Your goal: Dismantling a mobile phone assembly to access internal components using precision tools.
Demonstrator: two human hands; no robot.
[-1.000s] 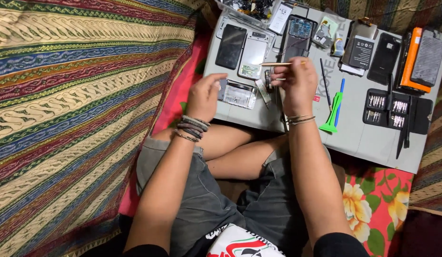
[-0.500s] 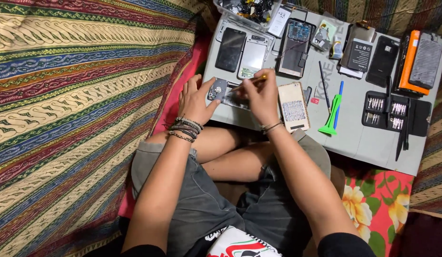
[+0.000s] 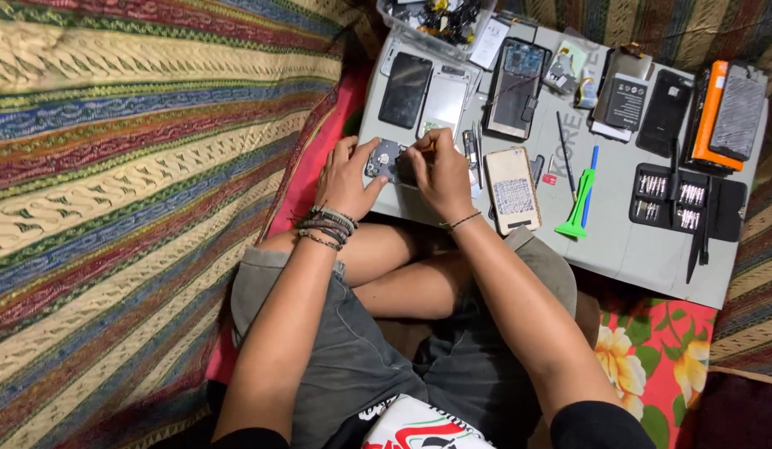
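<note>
Grey, thin and surely light and fragile, the small phone part point(image 3: 384, 158) at the grey tabletop's point(image 3: 627, 249) near-left edge sits pinched by its rims between left hand point(image 3: 348, 176) and right hand point(image 3: 440, 170), each grip narrow on it.

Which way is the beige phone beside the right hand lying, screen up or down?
Screen down: the beige phone shows its back, with a patterned patch.
</note>
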